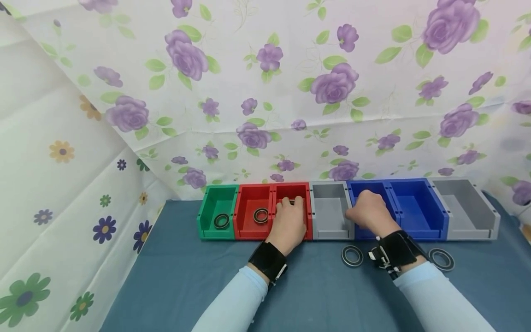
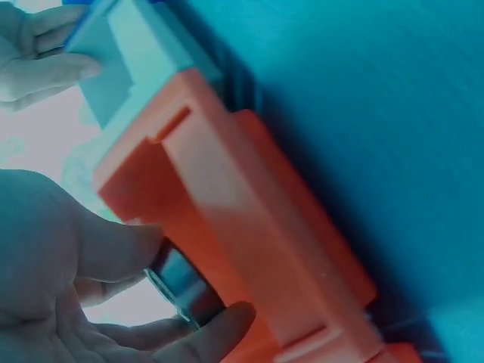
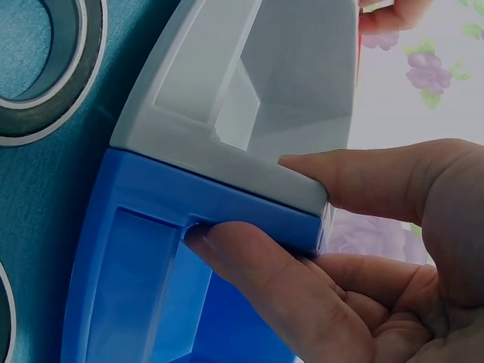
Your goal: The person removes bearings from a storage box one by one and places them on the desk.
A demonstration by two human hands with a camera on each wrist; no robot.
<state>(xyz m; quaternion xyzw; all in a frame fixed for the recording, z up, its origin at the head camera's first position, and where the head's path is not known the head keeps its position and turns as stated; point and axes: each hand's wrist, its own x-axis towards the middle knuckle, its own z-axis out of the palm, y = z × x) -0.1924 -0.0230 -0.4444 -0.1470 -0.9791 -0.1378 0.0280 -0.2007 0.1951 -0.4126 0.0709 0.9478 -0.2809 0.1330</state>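
Observation:
My left hand reaches into the second red bin. Its thumb and fingers pinch a ball bearing, held on edge just above the bin's floor in the left wrist view. My right hand is at the side where the grey bin meets a blue bin. In the right wrist view its thumb lies on the grey side and its index finger on the blue side, pinching the two adjoining walls. On the cloth before these bins lies a bearing.
A bearing lies in the green bin, another bearing in the first red bin. A second blue bin and grey bin continue the row rightward. Right of my right wrist lies a larger bearing. Flowered cloth rises behind.

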